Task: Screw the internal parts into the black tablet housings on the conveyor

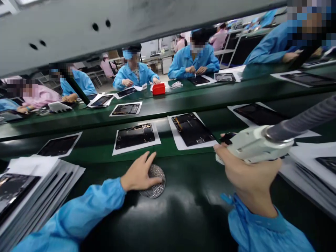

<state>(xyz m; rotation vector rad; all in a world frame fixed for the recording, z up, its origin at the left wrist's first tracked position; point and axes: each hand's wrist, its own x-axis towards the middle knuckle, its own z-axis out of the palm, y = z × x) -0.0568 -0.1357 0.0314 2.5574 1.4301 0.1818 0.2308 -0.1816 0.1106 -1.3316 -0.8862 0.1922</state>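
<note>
My left hand [141,173] hovers over or rests on a round perforated metal disc [157,185] on the dark green bench, its fingers spread. On the right, my right hand [246,175] is wrapped around a pale tool [249,143] with a thick grey hose [304,119]. Beyond my hands, a black panel with exposed parts [193,129] lies on white paper, just left of the tool. Another black panel [135,136] lies on its own sheet beyond my left hand.
Stacks of panels and paper stand at the left [52,189] and right [309,175]. More panels lie on the raised ledge. Several people in blue or pink sit across the bench, near a red box [159,89]. A grey beam [68,38] crosses the top.
</note>
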